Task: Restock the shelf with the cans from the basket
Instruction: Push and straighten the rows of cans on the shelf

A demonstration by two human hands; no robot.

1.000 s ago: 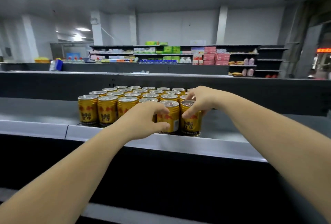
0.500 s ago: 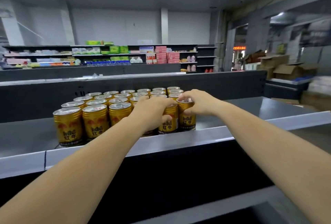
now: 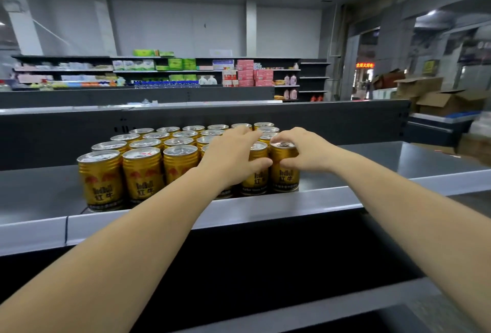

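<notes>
Compared with a second ago, the view is swinging to the right, so the block of cans [image 3: 170, 157] is now sitting left of centre and cardboard boxes [image 3: 435, 96] are showing at the far right. The hands themselves are hardly shifting: both are staying on the two cans at the front right corner of the block, close to the shelf's [image 3: 372, 175] front edge. That suggests the newest cans are already down and are only being squared up against their neighbours, so this round of stocking is nearly finishing.

The left hand [image 3: 233, 157] is curling over the second can from the right [image 3: 256, 173], thumb pressing its front and fingers [image 3: 247, 134] draped over the top. The right hand [image 3: 300, 151] is pinching the corner can [image 3: 285, 170] near its rim.

Counting: the front row is holding six cans, one mostly hidden behind the left forearm. Rows are running five or six deep, so roughly thirty cans are standing there, though the hands are covering several. Two hands are in view. The basket is not in view.
</notes>
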